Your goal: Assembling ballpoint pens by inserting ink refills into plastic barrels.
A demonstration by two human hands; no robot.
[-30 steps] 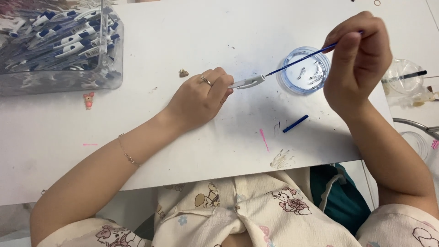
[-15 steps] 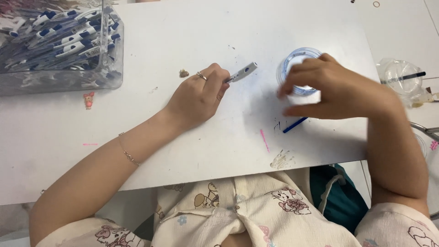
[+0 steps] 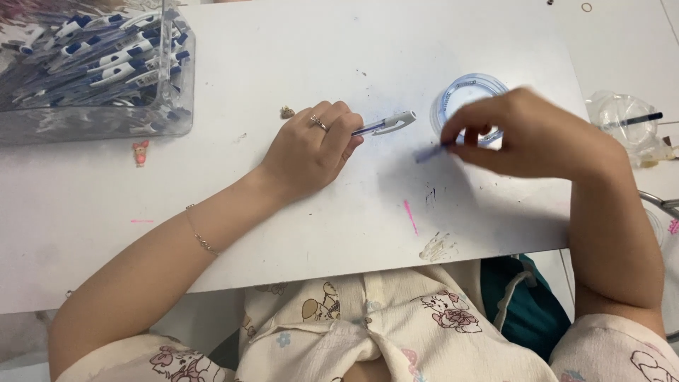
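The left hand [image 3: 311,148] grips a clear pen barrel [image 3: 385,125] with fingers pressed around it; the barrel's white end points toward 3 o'clock and lies just above the table. The right hand [image 3: 534,138] pinches a small blue part [image 3: 429,153] between thumb and fingertips; the part is blurred, so its exact shape cannot be determined. It sits at 4 o'clock from the barrel end, apart from it.

Risks, as judged from this position:
- The blue part is thin and held only at one end; a loose pinch may let it drop onto the table.
- The right wrist passes directly over the round clear container [image 3: 467,99] at 12 o'clock of the fingers. A low sweep may tip it.
- Ink may smear: blue and pink marks already show near the table's front edge.

Surface: a white table [image 3: 283,233], stained in places. A clear box of blue-and-white pens [image 3: 92,67] stands at 10 o'clock. A second clear cup [image 3: 622,117] sits at 3 o'clock, on a neighbouring white surface.
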